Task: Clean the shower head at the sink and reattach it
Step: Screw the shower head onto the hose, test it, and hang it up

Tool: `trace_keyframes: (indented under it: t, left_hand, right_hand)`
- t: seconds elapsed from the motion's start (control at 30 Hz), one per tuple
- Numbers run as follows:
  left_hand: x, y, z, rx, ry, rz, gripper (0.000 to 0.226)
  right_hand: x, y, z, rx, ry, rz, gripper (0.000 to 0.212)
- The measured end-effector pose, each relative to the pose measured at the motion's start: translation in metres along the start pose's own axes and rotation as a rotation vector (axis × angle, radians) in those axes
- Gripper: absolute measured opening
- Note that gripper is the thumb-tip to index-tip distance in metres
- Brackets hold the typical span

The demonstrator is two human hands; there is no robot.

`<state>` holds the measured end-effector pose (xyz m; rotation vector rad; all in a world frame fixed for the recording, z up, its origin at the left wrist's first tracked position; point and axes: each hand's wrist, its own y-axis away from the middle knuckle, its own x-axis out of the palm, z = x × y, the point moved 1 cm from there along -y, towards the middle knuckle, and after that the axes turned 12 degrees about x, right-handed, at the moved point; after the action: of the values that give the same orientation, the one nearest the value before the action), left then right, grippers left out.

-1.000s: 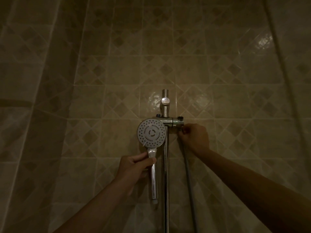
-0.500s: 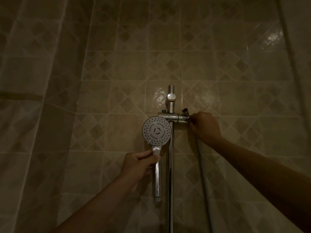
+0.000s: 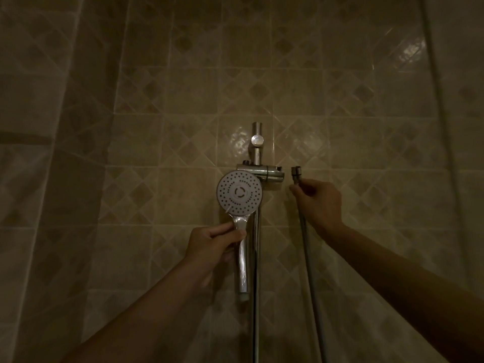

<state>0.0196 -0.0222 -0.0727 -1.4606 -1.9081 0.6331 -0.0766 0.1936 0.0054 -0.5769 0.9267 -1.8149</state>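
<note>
Shower head: the round chrome hand shower with a pale dotted spray face [image 3: 239, 196] is held upright at the centre of the frame, just in front of the vertical chrome slide rail [image 3: 256, 231]; its threaded lower end hangs bare, with no hose joined.
Handling: it is judged rigid and fairly light, with a smooth plated handle that is likely slippery if wet; the neck just below the face is judged the surest place to be gripped.
Left hand: the left hand [image 3: 213, 246] is closed around the upper handle, thumb across the front.
Right hand: the right hand [image 3: 318, 203] is closed on the grey flexible metal hose [image 3: 310, 273] just below its dark hexagonal end nut [image 3: 296, 171], right of centre.
Hose: it is judged limp but springy, so the nut is best steered from close behind it.
Bracket: the chrome sliding holder [image 3: 272, 174] sits on the rail between face and nut, touched by neither hand.
Surroundings: beige diamond-patterned wall tiles [image 3: 183, 100] fill the dim background.
</note>
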Motion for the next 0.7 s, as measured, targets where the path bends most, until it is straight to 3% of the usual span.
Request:
trace_keyframes:
  t: [0.43,0.7]
  left_hand:
    - [0.004,0.038,0.003,-0.027,0.098,-0.093,0.023]
    - [-0.009,0.051,0.017,-0.068,0.143,-0.177,0.024]
  right_hand:
    - [-0.009,0.146,-0.039,0.284,-0.396,0.405,0.016]
    - [-0.018,0.234,-0.063,0.467,-0.486,0.500,0.022]
